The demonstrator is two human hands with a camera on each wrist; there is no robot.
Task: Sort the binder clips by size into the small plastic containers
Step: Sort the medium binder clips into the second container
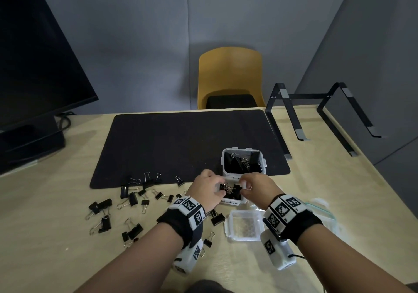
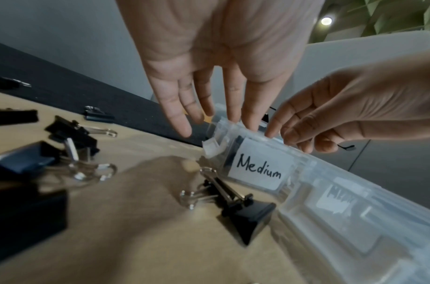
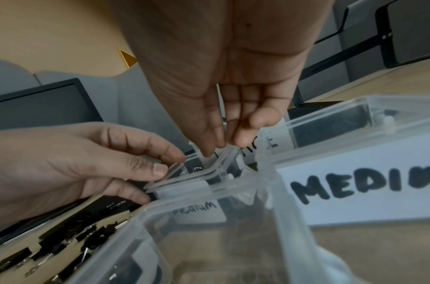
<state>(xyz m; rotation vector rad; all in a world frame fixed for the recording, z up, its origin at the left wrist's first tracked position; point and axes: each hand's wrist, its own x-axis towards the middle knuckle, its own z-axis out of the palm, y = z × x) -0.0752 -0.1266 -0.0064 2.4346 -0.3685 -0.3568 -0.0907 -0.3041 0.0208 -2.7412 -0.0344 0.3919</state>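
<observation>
A: Over the small clear plastic container labelled "Medium" (image 1: 230, 199), both hands meet. Why?

B: Probably steadying it. The left hand (image 1: 207, 189) rests spread fingertips on its rim; the right hand (image 1: 254, 187) pinches the edge.

A: And the black binder clips (image 1: 133, 199)?

B: Mostly scattered left on the wooden table (image 1: 56, 236).

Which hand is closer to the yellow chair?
Right, though only slightly. The right hand sits below the yellow chair, almost in line with it; the left hand is further off to the left.
</observation>
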